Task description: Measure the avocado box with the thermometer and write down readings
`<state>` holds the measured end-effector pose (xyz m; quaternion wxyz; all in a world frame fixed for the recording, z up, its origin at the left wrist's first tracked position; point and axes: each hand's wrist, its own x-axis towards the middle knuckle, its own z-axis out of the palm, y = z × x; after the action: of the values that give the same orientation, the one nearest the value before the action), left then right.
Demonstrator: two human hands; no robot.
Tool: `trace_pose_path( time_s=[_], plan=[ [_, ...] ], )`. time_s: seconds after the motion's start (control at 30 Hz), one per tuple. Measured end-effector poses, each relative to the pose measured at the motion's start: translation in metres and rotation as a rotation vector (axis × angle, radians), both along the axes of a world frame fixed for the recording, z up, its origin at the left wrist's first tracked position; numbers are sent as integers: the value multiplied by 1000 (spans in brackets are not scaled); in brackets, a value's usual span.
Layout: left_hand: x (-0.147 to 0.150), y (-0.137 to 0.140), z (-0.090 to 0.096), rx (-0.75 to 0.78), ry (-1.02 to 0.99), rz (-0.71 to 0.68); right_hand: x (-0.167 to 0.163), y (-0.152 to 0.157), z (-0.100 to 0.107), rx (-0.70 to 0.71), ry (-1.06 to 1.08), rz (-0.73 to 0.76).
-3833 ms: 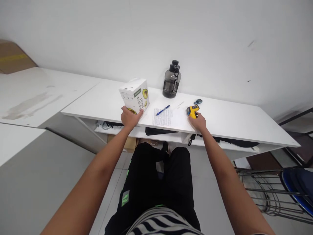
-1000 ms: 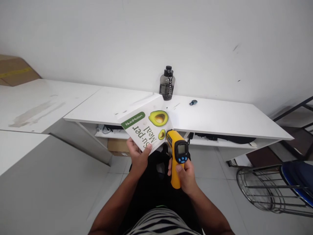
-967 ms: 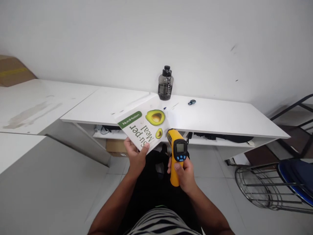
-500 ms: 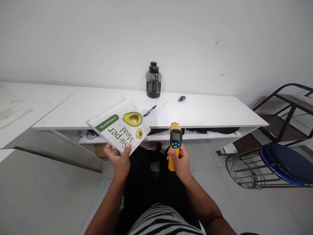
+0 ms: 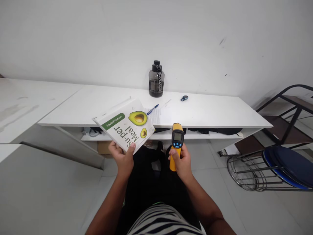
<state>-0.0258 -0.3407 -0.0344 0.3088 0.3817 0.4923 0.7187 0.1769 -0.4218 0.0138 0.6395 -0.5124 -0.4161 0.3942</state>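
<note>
My left hand [image 5: 123, 159] grips the lower corner of a white box [image 5: 127, 125], thumb on its front face. The box is printed "NutriMotion Su-per Meal" with avocado pictures, and it is held tilted in front of the table edge. Wrapped in my right hand [image 5: 183, 161] is the handle of a yellow and black infrared thermometer [image 5: 177, 143]. Its small grey screen and blue buttons face me. Behind the box, a blue pen [image 5: 153, 109] lies on a printed sheet of paper [image 5: 156, 117], which the box partly covers.
On the white table [image 5: 207, 112] stand a dark water bottle [image 5: 156, 80] by the wall and a small dark blue object [image 5: 184, 98]. Things lie on the shelf [image 5: 151, 135] below. To the right are a blue stool [image 5: 290, 166] on its side and a dark metal rack [image 5: 290, 114].
The whole view has shifted slightly, so the table and bottle appear a little further right. Both hands keep their holds on the box and the thermometer.
</note>
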Motion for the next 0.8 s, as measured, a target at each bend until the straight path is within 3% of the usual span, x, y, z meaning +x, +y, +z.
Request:
trace_pose_path(
  time_s=[0.8],
  plan=[
    [2,-4,2,-16,18,-12,0,-3,-2,3,21,-9]
  ],
)
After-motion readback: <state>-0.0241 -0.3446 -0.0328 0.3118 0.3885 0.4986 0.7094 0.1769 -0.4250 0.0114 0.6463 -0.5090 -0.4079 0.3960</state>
